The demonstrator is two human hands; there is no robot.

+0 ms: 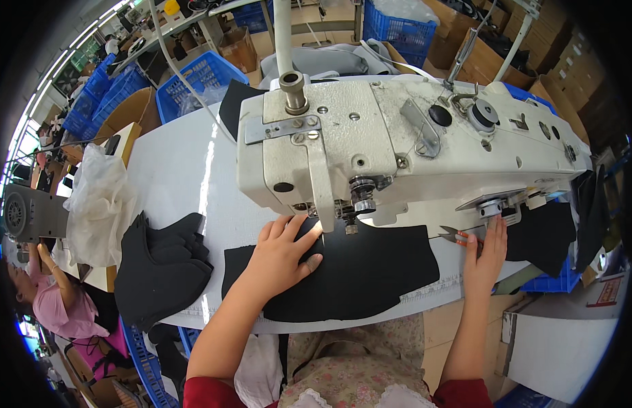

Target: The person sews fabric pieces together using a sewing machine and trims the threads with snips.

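A black fabric piece (370, 275) lies flat on the white sewing table, its upper edge by the needle area of a white sewing machine (370, 126). My left hand (285, 255) rests on the left part of the fabric, fingers spread, with the fingertips close under the machine head. To the right, my right hand (486, 251) has its fingers stretched up to a small round metal wheel (491, 208) below the machine arm. Small thread snips (455, 235) lie by its thumb; a grip on them does not show.
Stacked black cut pieces (163, 272) lie at the table's left, near a crumpled clear plastic bag (102, 204). Another black piece (543, 234) is at the right edge. Blue crates (200, 78) stand behind. A person in pink (64, 306) sits at far left.
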